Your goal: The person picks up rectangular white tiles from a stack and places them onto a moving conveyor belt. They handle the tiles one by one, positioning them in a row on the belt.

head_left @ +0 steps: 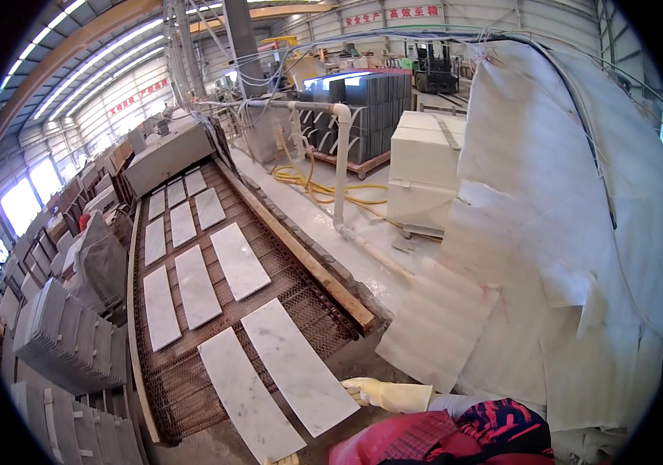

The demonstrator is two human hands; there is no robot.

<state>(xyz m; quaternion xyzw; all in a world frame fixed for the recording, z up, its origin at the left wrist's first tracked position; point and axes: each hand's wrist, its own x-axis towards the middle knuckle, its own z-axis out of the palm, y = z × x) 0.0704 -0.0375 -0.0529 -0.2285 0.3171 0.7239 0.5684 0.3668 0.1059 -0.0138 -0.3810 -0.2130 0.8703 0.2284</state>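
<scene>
Red clothing (393, 435): Worker's garment fills the near edge, beside the near end of a long mesh belt (320, 319).
Right hand (386, 394): Gloved in pale yellow, it meets the right edge of the near right slab (299, 366), fingers extended rather than fisted; whether any curl underneath cannot be told from where I stand.
Left hand (283, 461): Only a sliver of glove shows, at the near end of the near left slab (250, 397); its spread and hold cannot be told.
Near pair: White, grey-veined rectangles lie side by side, a gap between them, near ends reaching past the mesh.
Stone: By its look, probably heavy, rigid and smooth enough to slip in a glove; corners may chip, and a thin panel could snap if lifted by one end.
Slab edges: Opposite long sides around mid-length, fingers under, thumbs on top, seem the soundest hold.
Far rows: More slabs (238, 260) lie flat toward a boxy machine (169, 155).
</scene>
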